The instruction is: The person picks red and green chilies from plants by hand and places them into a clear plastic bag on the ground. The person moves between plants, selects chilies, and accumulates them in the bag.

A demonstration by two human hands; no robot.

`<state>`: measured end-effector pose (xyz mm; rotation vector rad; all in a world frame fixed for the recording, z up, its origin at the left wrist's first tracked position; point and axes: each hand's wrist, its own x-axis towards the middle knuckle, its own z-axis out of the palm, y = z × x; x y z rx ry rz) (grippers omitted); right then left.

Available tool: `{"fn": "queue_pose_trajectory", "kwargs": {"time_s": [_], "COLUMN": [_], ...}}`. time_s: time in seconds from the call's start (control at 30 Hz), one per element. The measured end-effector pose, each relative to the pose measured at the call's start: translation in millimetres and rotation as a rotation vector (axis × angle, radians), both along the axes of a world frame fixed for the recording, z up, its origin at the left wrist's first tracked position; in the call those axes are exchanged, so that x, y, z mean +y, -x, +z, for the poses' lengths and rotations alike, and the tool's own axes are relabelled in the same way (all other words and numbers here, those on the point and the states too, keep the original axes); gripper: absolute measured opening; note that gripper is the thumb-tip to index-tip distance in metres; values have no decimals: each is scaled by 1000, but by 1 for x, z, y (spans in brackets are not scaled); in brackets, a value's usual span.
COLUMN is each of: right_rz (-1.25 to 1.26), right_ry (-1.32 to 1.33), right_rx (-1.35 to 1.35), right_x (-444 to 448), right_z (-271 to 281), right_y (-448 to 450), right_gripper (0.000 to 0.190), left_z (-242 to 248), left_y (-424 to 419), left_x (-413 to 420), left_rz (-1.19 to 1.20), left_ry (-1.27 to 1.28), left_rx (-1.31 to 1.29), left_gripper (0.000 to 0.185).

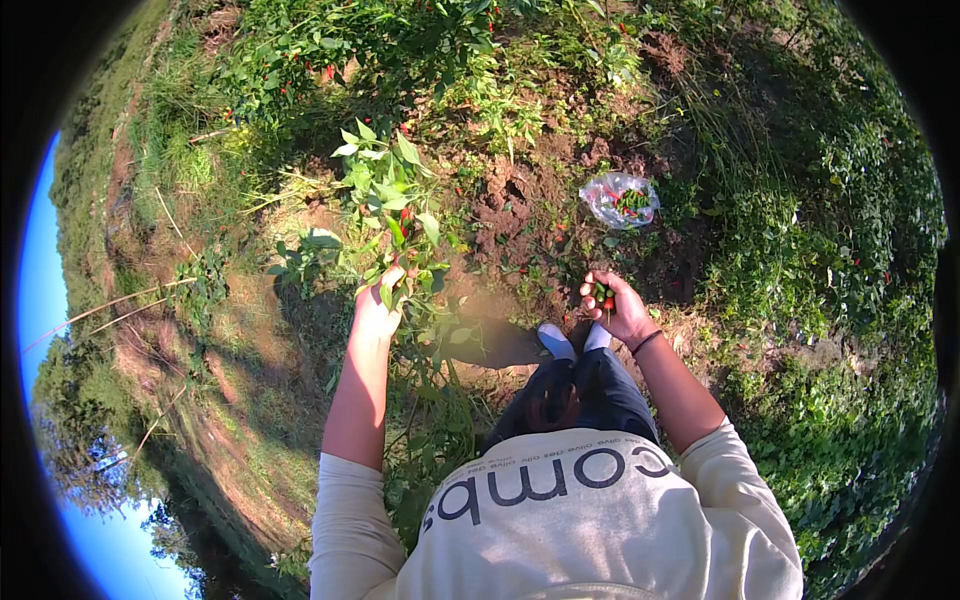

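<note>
My left hand point(382, 300) grips a leafy branch of a chili pepper plant point(386, 184), its fingers partly hidden by leaves. A green chili point(395, 231) and a red chili point(406, 222) hang on that branch just above the fingers. My right hand point(619, 306) is cupped around several picked chilies point(601, 294), green and red, in front of my feet. On the soil beyond it lies a clear plastic bag point(600, 212), its mouth spread, with green and red chilies point(631, 201) inside.
More chili plants point(285, 67) bearing red fruit stand ahead on the left. Dense low vines point(832, 225) cover the right side. Bare reddish soil point(506, 217) lies between, with scattered red chilies. Dry stalks point(120, 307) stick out at left, where the ground slopes.
</note>
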<state>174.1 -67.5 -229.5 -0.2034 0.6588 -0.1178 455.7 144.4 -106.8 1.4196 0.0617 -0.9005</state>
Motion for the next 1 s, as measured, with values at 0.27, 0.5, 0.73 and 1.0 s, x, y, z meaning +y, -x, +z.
{"fn": "queue_pose_trajectory", "kwargs": {"time_s": [0.27, 0.5, 0.73, 1.0], "right_rz": [-285, -475, -436, 1], "right_ry": [9, 25, 125, 792], "right_rx": [243, 509, 454, 324], "right_x": [-45, -158, -211, -78], "right_z": [-82, -178, -190, -19], "right_y": [31, -1, -13, -53], "right_gripper": [13, 26, 73, 17], "left_z": [-6, -8, -4, -8], "left_y": [3, 19, 27, 45], "left_x": [-5, 24, 33, 0], "left_rz": [6, 178, 236, -58], "left_ry": [-25, -51, -67, -138], "left_rx": [60, -81, -74, -375], "left_gripper": [24, 28, 53, 28]}}
